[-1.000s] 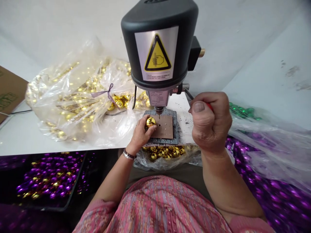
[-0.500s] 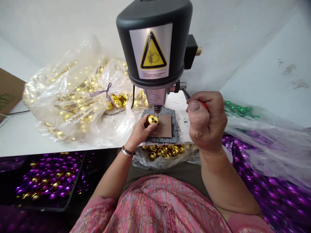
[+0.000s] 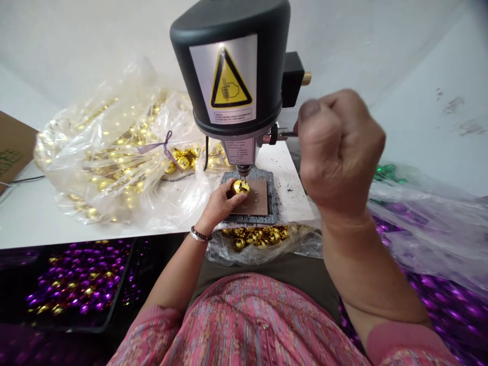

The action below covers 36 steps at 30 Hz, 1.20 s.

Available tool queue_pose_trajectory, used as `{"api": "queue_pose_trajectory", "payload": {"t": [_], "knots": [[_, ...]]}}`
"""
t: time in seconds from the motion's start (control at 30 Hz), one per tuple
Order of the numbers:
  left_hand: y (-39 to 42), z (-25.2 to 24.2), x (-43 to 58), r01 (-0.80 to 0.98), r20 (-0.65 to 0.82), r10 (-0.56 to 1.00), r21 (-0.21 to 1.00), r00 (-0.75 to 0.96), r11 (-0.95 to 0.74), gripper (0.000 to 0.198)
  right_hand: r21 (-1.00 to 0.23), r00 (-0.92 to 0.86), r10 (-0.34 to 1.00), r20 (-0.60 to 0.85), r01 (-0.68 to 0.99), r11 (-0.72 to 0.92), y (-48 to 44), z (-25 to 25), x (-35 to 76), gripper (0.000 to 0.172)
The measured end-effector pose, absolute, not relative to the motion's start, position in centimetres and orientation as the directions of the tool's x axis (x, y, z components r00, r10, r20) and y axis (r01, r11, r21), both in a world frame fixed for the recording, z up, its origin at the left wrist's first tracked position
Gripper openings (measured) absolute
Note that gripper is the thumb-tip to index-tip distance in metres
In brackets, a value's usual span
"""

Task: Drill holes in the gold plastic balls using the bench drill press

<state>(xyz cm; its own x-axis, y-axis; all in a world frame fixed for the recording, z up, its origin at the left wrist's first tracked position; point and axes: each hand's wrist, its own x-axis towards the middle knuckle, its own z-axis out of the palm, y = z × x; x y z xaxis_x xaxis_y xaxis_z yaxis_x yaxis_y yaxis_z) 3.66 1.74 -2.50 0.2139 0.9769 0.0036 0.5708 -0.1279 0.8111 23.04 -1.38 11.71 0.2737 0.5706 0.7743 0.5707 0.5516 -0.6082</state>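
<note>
Hands are both closed: a gold bauble point(image 3: 240, 187) is held steady by the left hand point(image 3: 218, 206) beneath the drill chuck point(image 3: 242, 170), while the feed lever point(image 3: 286, 134) is gripped in the right hand's fist point(image 3: 340, 152).

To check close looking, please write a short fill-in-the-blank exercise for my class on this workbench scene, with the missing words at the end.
A hand steadies a shiny gold ball beneath the black cylindrical bench drill; it is the person's ____ one.
The drill's silver rectangular label shows a ____ warning triangle.
The black tray at lower left holds mostly ____ baubles.

Missing words: left; yellow; purple.
</note>
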Motion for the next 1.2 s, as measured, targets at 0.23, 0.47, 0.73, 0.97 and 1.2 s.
{"api": "queue_pose_trajectory", "payload": {"t": [0.23,0.47,0.73,0.97,1.2], "knots": [[2.3,-2.5,4.1,0.575,0.014,0.972,0.804,0.236,-0.151,0.058,-0.677,0.293,0.657,0.694,0.578,0.457,2.6,15.7,23.4,0.034],[2.6,-2.2,5.0,0.531,-0.004,0.94,0.826,0.341,-0.189,0.059,-0.723,0.281,0.698,0.658,0.495,0.482,3.8,15.9,23.7,0.032],[2.4,-2.4,4.9,0.522,-0.062,0.951,0.845,0.302,-0.111,0.063,-0.603,0.18,0.627,0.758,0.559,0.569,0.8,14.2,24.2,0.032],[2.2,-2.5,4.8,0.528,-0.02,0.95,0.835,0.312,-0.156,0.059,-0.397,0.06,0.581,0.811,0.786,0.474,-3.5,10.0,24.1,0.013],[1.9,-2.1,4.9,0.56,-0.01,0.952,0.81,0.306,-0.172,0.056,-0.283,-0.03,0.512,0.858,0.805,0.522,-3.7,6.7,23.9,0.014]]}}
